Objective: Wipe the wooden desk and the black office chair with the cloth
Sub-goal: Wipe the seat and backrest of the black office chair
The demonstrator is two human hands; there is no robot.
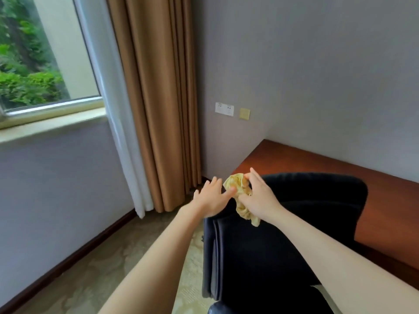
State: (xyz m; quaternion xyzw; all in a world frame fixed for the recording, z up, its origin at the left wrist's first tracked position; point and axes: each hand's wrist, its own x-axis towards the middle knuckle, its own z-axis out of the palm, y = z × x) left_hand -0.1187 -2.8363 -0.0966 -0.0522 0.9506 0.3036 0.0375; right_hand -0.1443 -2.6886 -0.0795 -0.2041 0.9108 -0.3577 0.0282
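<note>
- Head view, looking forward and down into a room corner: at far left a window [29, 64] shows green foliage outside, with a pale sill [52, 123] beneath it.
- Right of the window hangs a white sheer curtain [118, 123]. Just beside that, a tan curtain [158, 98] falls in heavy folds to the floor.
- Below them a pale patterned carpet [90, 279] covers the floor, edged by a dark skirting board along the grey wall.
- On the wall right of the tan curtain sits a white socket plate [224, 109], with a small beige plate [244, 114] just beside it.
- Your left grip [209, 198] reaches forward on a bare forearm. It is released, fingers straight and spread, and the thumb tip touches the cloth's left side.
- The cloth [238, 184], yellow and crumpled, sits between your two hands, over the chair's upper left corner. Its loose end hangs in front of the dark upholstery; you cannot tell whether it touches.
- Your right grip [258, 196] is grasping the cloth: the fingertips pinch its top and the rest bunches under the palm.
- The black office chair [294, 223] fills the lower middle, its padded back below both hands.
- The wooden surface [317, 164], reddish-brown, runs along the grey wall at right, just behind the chair.
</note>
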